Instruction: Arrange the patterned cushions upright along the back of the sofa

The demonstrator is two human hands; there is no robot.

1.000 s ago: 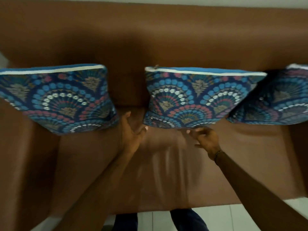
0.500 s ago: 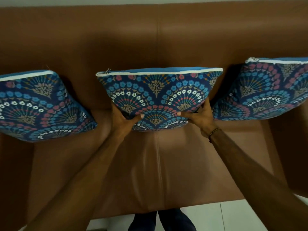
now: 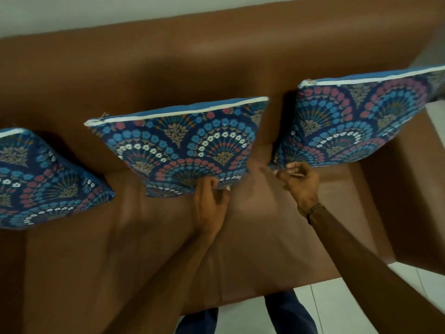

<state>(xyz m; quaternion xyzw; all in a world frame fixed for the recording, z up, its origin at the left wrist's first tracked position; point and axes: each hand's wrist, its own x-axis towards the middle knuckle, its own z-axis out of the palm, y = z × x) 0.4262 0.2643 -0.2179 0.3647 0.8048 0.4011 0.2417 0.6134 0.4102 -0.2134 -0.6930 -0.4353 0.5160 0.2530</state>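
Three blue cushions with a fan-and-flower pattern stand upright against the back of the brown sofa. The left cushion leans at the frame's left edge. The middle cushion has its white zip edge on top. My left hand touches its lower right corner, fingers curled at the bottom hem. The right cushion stands beside the right armrest. My right hand hovers just below its lower left corner, fingers loosely bent and holding nothing.
The sofa's right armrest rises close to the right cushion. The brown seat stretches in front of the cushions. White floor tiles and my dark trouser legs show at the bottom.
Both hands let go of the middle cushion's sides. The view swung right. My left hand now sits at that cushion's lower right corner and my right hand has moved toward the right cushion.
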